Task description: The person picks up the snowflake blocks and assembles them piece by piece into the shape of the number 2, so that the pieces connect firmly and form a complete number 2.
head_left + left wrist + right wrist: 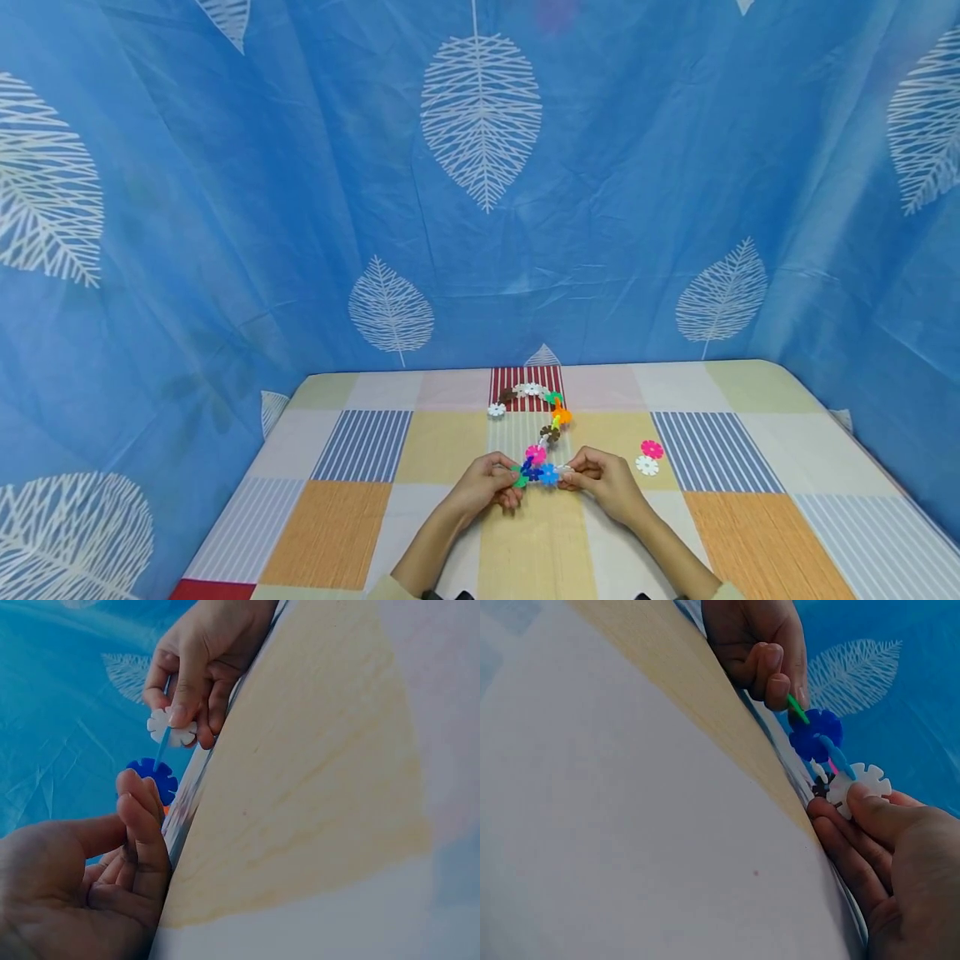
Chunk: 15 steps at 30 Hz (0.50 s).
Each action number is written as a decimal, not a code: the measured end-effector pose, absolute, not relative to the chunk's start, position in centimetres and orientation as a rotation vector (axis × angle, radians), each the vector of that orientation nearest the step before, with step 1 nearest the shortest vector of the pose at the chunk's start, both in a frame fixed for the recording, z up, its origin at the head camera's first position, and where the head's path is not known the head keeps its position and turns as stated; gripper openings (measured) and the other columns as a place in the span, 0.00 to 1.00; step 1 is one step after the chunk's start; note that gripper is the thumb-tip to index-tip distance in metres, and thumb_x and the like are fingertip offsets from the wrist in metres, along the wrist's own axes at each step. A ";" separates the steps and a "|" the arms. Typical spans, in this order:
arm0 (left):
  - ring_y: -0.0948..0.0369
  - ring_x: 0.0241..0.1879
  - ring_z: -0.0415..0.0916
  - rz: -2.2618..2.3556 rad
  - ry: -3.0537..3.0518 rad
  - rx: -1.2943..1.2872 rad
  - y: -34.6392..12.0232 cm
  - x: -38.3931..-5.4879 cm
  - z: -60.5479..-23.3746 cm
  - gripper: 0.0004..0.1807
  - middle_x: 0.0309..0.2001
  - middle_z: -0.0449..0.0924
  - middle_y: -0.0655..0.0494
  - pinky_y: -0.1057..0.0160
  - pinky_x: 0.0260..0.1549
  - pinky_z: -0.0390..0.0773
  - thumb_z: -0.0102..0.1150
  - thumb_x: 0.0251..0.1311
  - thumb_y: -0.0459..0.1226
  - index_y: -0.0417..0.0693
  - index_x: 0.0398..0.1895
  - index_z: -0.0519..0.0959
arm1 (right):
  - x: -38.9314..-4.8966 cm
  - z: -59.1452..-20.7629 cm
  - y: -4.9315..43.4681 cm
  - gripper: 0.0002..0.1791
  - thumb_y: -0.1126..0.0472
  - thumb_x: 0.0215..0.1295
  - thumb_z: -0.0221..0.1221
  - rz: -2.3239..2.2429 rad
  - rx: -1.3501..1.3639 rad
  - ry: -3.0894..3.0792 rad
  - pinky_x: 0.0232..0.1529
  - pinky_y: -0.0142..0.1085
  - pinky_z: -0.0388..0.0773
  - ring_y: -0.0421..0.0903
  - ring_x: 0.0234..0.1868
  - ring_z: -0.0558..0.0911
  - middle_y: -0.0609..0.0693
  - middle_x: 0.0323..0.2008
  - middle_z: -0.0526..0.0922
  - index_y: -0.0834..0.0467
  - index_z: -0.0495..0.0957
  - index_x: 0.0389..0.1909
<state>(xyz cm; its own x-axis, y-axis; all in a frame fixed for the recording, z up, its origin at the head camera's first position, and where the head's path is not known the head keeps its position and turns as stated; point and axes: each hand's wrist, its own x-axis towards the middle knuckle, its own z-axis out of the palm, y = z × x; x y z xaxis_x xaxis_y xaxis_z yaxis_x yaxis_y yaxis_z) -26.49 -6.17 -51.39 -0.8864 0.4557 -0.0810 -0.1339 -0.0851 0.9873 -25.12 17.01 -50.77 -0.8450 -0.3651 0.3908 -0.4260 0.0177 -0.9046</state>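
Note:
A chain of plastic snowflake discs runs across the patchwork table from the red striped patch down to my hands. My left hand pinches the near end at a green disc, next to a dark blue disc. My right hand pinches a white disc joined to a light blue disc. A pink disc stands just above them in the chain. Both hands rest near the table top.
A loose pink disc and a loose white disc lie right of my right hand. The chain's far end has white and brown discs. The checked tablecloth covers the table; a blue leaf-print curtain surrounds it.

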 end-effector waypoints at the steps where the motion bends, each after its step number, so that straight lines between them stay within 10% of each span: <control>1: 0.66 0.15 0.73 2.025 1.807 0.344 -6.2 -26.5 -51.3 0.06 0.19 0.77 0.52 0.74 0.16 0.74 0.48 0.62 0.25 0.31 0.40 0.67 | -25.0 -50.6 17.0 0.04 0.77 0.57 0.56 1.987 0.849 -2.212 0.31 0.46 0.80 0.61 0.29 0.82 0.69 0.27 0.80 0.76 0.71 0.29; 15: 0.66 0.16 0.73 2.047 1.799 0.296 -6.0 -26.4 -51.2 0.07 0.19 0.77 0.51 0.74 0.17 0.75 0.48 0.63 0.26 0.31 0.42 0.69 | -24.8 -50.1 17.2 0.04 0.73 0.54 0.62 1.637 0.738 -2.334 0.30 0.33 0.81 0.52 0.27 0.83 0.59 0.28 0.82 0.67 0.78 0.32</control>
<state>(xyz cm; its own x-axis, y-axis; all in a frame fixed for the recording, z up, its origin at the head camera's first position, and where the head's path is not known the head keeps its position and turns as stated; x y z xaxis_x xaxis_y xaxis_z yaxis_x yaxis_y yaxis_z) -26.41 -6.04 -51.22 -0.8988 0.4266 -0.1009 -0.1548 -0.0936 0.9835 -24.81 17.15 -50.05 -0.8562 -0.2846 0.4312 -0.5024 0.2635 -0.8235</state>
